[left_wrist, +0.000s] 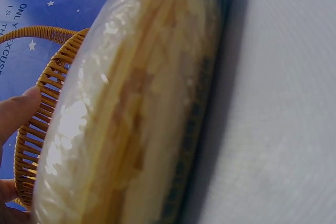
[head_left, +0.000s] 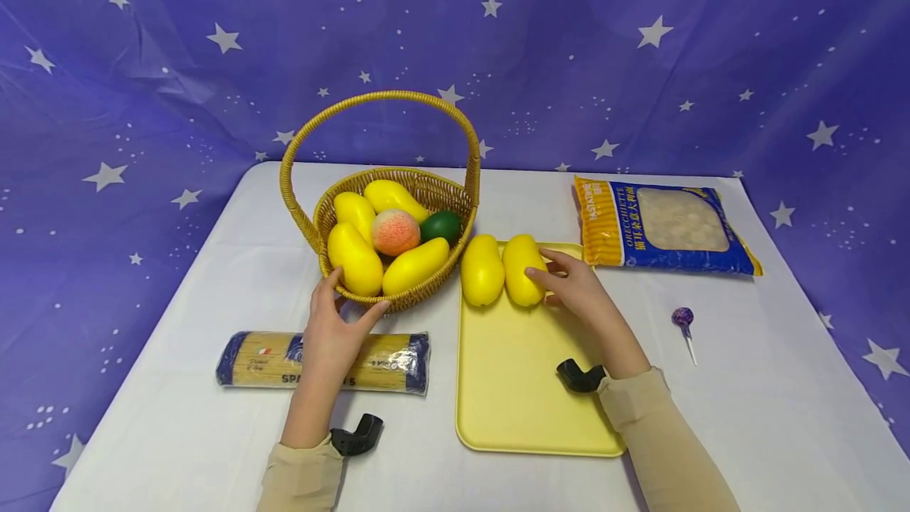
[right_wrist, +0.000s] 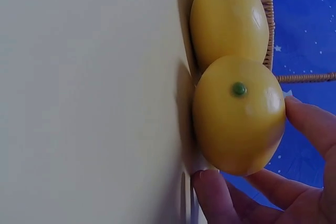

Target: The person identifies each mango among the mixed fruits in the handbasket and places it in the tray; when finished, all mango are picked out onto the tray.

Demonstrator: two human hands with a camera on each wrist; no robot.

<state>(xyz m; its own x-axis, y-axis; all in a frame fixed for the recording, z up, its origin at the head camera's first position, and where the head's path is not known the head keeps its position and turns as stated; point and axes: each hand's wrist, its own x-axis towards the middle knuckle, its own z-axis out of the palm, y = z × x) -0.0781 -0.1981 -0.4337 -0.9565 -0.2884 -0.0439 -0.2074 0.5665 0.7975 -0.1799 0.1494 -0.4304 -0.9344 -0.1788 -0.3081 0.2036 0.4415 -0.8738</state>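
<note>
My left hand (head_left: 336, 334) touches the near-left rim of a wicker basket (head_left: 462, 216), thumb and fingers spread apart along it. Within the basket lie several yellow mangoes (head_left: 415, 265), a peach (head_left: 395, 233) and a dark green fruit (head_left: 441, 227). At the far end of a yellow tray (head_left: 529, 385), my right hand (head_left: 579, 287) holds the right-hand mango (head_left: 523, 271), its thumb and fingers around the fruit's side. Another mango (head_left: 483, 271) lies close to its left. Green stem tips show on both in the right wrist view, where the held mango (right_wrist: 239, 124) is nearer.
A spaghetti pack (head_left: 391, 362) lies beneath my left wrist and fills much of the left wrist view. Back right is a blue and yellow orecchiette bag (head_left: 668, 227), with a purple lollipop (head_left: 683, 321) in front. The basket's tall handle (head_left: 384, 95) arches upward.
</note>
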